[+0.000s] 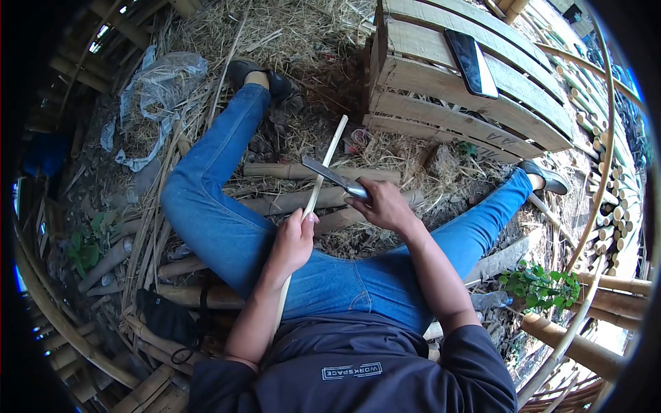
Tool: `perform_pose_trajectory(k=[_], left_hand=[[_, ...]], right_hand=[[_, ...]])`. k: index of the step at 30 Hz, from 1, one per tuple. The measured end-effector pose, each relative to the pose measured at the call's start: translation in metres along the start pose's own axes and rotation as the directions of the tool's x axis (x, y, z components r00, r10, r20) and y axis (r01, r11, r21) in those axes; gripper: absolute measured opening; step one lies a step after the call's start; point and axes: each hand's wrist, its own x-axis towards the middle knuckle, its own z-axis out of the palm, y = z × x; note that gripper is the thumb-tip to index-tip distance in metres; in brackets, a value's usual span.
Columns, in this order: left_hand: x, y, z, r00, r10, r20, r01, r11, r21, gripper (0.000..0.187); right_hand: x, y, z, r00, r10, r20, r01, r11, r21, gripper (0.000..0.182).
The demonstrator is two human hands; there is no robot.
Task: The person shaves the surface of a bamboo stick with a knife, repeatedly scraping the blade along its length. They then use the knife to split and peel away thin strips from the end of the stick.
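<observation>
My left hand (295, 242) is closed around a long pale bamboo strip (332, 150), which slants up and away between my legs. Its lower end runs back under my left forearm. In my right hand (387, 205) is a knife (327, 172), the fist wrapped round its handle. The blade points to the left and crosses over the strip a little above my left hand. Both hands are in front of my lap, above my spread legs in blue jeans.
A slatted wooden crate (441, 89) stands ahead on the right, with a phone (471, 62) on top. Bamboo poles (296, 201) lie between my legs. Straw (268, 27) and a clear plastic bag (162, 86) cover ground ahead. Cut bamboo (613, 220) is stacked at the far right.
</observation>
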Motion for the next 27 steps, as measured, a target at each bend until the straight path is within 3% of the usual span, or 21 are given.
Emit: perform_pose_trajectory(k=[2,5,12,14,17,23,27], left_hand=[[0.001,0.001,-0.001,1.0,-0.017,0.007,0.017,1.0,-0.008,0.028],[0.001,0.008,-0.004,0.996,-0.079,0.033,0.079,0.997,0.002,0.027],[0.003,0.009,0.002,0.998,0.026,-0.063,-0.019,0.993,0.112,0.024],[0.003,0.017,0.001,0.999,-0.022,-0.034,0.028,0.98,0.197,0.024],[-0.002,0.006,0.01,0.988,0.114,-0.105,-0.078,0.951,0.3,0.024],[-0.002,0.0,0.011,0.988,0.126,-0.092,-0.099,0.963,0.249,0.023],[0.002,-0.003,0.003,0.998,0.058,0.023,-0.059,0.997,0.053,0.025]], right_hand=[[-0.001,-0.004,0.001,0.998,-0.06,0.004,0.06,0.998,0.004,0.036],[-0.003,0.003,0.007,0.999,-0.021,0.024,0.02,0.999,0.04,0.037],[-0.001,-0.005,0.007,0.99,-0.006,0.142,0.018,0.997,-0.08,0.033],[-0.002,-0.011,0.012,0.99,0.107,0.088,-0.096,0.988,-0.124,0.031],[0.0,0.006,0.031,0.985,0.173,0.016,-0.169,0.973,-0.158,0.023],[0.005,0.013,0.038,0.989,0.139,-0.056,-0.148,0.96,-0.237,0.016],[0.011,0.021,0.04,0.992,0.1,-0.08,-0.118,0.96,-0.254,0.014]])
